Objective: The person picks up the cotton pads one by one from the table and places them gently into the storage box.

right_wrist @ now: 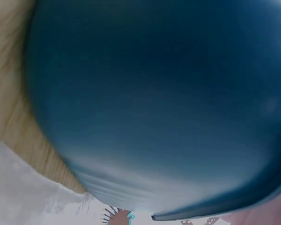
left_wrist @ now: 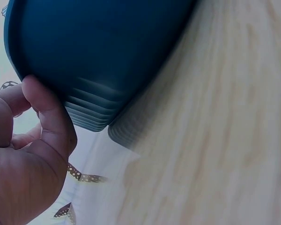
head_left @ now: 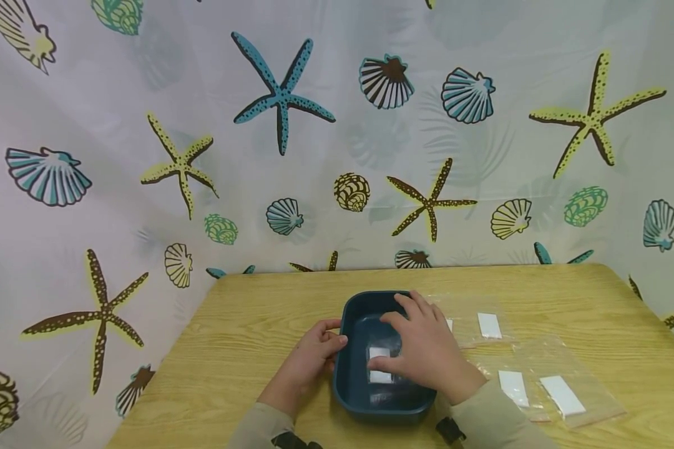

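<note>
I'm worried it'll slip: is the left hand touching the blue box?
Touching: the left wrist view shows the left hand pinching the edge of the blue box.

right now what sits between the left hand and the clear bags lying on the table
The blue bin, with the right hand over its right side, as the head view shows.

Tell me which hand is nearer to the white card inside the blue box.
Right. The right hand is over the blue box, its thumb overlapping the white card in the head view; the left hand holds the box's left side, farther off.
</note>
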### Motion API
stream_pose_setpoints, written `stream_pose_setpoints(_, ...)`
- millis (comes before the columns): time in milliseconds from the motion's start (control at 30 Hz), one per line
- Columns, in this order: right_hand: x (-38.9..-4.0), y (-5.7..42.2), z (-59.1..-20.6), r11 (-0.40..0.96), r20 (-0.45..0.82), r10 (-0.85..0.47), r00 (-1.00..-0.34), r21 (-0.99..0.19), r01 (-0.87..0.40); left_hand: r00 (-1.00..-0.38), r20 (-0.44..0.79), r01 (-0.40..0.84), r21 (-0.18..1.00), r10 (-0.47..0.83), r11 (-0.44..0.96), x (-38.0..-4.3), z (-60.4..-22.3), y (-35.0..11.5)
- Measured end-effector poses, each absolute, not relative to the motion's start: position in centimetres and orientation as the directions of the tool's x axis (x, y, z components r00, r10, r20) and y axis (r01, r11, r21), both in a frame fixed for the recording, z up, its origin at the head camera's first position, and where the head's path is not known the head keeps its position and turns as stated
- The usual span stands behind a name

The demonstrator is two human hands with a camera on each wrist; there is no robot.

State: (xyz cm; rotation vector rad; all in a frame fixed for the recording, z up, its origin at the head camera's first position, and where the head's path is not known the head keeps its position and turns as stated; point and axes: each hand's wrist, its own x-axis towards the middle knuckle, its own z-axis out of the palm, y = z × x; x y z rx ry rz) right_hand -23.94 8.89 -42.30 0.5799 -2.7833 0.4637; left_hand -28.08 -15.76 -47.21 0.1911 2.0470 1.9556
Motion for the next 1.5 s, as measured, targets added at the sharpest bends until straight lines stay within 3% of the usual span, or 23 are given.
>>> stream_pose_setpoints(667,-25.1,11.4,-42.7,0.847,0.326,-0.370,-0.870,-0.267,-0.461,-0.949,-0.131,-0.113,0.991,0.287,0.078,-28.2,-47.5,-15.8)
stream_pose_setpoints(1500,-27.1,21.8,-42.2,0.898,0.203,-0.336,-0.920,-0.226,-0.378,-0.948,-0.098,-0.094,0.995,0.304,0.028,-27.9,-47.4,-15.8)
